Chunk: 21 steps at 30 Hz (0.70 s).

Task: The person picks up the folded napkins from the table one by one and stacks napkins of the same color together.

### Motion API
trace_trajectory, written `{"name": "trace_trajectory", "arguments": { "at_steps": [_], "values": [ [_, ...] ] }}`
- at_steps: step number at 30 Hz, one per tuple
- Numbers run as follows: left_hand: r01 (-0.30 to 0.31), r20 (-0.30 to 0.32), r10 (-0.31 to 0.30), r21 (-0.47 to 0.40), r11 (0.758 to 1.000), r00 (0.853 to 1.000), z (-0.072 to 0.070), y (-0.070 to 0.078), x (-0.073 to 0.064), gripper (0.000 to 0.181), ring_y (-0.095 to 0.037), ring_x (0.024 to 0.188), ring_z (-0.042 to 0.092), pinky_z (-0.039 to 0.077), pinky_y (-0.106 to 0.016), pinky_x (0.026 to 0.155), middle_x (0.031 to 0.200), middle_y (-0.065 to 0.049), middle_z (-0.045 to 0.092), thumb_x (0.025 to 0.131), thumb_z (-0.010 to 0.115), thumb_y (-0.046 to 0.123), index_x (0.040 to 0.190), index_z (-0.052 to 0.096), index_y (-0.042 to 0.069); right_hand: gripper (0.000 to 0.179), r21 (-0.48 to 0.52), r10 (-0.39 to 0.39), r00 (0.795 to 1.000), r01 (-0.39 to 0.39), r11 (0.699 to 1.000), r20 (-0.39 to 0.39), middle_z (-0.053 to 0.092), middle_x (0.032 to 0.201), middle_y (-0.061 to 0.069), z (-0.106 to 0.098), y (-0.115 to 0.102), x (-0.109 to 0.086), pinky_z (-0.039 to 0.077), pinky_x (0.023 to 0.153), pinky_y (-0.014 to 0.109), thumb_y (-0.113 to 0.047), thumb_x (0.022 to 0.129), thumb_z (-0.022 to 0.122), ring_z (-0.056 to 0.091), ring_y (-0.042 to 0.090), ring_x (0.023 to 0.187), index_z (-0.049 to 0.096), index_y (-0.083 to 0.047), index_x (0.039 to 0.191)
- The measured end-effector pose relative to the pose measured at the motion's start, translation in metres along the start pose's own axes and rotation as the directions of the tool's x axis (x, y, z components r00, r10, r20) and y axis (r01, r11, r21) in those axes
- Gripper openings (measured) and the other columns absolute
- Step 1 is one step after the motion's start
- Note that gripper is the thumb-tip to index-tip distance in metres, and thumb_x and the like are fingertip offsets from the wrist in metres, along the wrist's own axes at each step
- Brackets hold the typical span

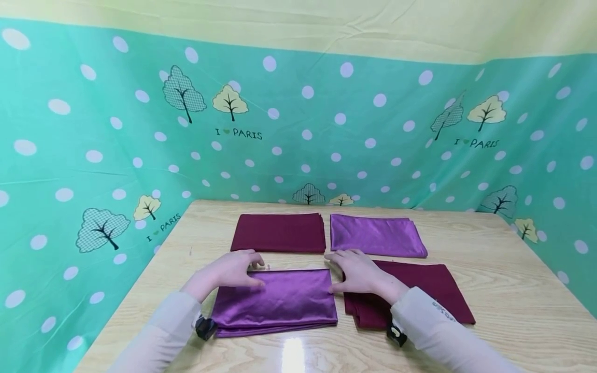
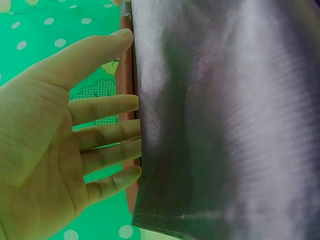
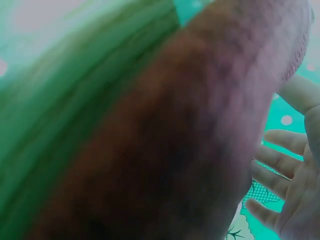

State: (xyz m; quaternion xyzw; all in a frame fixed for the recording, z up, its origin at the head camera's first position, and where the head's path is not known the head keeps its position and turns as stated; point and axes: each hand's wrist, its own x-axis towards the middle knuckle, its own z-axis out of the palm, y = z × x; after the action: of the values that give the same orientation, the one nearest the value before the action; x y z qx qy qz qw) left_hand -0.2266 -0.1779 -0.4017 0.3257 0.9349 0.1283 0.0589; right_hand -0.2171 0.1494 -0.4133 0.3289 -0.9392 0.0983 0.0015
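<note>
A folded shiny purple cloth (image 1: pixel 277 301) lies at the front of the wooden table (image 1: pixel 503 290). My left hand (image 1: pixel 233 270) rests flat at its far left corner; in the left wrist view the straight fingers (image 2: pixel 107 107) touch the edge of the purple cloth (image 2: pixel 225 125). My right hand (image 1: pixel 356 272) lies open at the far right corner, partly over a folded maroon cloth (image 1: pixel 420 292) beside it. The right wrist view is blurred: the maroon cloth (image 3: pixel 175 150) fills it, with spread fingers (image 3: pixel 282 165) at the right.
Behind lie a second folded maroon cloth (image 1: pixel 280 233) at the left and a second folded purple cloth (image 1: pixel 375 235) at the right. Teal dotted sheets (image 1: pixel 93 155) wall the table at the back and both sides. Bare wood shows at the right.
</note>
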Motion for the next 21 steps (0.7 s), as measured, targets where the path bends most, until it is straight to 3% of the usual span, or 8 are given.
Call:
{"name": "trace_trajectory", "arguments": {
  "at_steps": [7,13,21],
  "values": [
    [0.033,0.057,-0.032,-0.015,0.999,0.998,-0.0005,0.0001,-0.0007,0.040,-0.008,0.065,0.047,0.043,-0.028,0.062,0.072,0.006,0.054,0.065,0.073,0.048,0.085,0.060,0.016,0.069,0.002,-0.016,1.000,0.016,1.000,0.015,0.055,0.123,0.004,-0.0003,-0.0065,0.0044,0.036,0.097,0.047,-0.049,0.069,0.072,0.047,0.024,0.118,0.053,-0.012,0.125],
    [0.034,0.089,-0.032,-0.021,0.999,0.996,-0.0028,-0.0008,-0.0011,0.040,-0.009,0.065,0.046,0.043,-0.029,0.062,0.071,0.007,0.052,0.063,0.077,0.040,0.085,0.059,0.013,0.066,-0.002,-0.054,0.999,0.054,0.999,0.010,0.058,0.118,0.002,0.0016,-0.0084,0.0062,0.038,0.096,0.046,-0.045,0.068,0.074,0.050,0.023,0.115,0.056,-0.012,0.122],
    [0.082,0.138,-0.073,-0.061,0.995,0.988,-0.0063,-0.0056,-0.0087,0.037,-0.008,0.063,0.044,0.040,-0.026,0.060,0.070,0.008,0.051,0.061,0.079,0.031,0.082,0.056,0.013,0.065,0.002,-0.071,0.997,0.071,0.997,0.026,0.058,0.112,0.001,0.0026,-0.0082,0.0087,0.039,0.094,0.044,-0.047,0.067,0.074,0.052,0.021,0.111,0.057,-0.013,0.120]
  ]
}}
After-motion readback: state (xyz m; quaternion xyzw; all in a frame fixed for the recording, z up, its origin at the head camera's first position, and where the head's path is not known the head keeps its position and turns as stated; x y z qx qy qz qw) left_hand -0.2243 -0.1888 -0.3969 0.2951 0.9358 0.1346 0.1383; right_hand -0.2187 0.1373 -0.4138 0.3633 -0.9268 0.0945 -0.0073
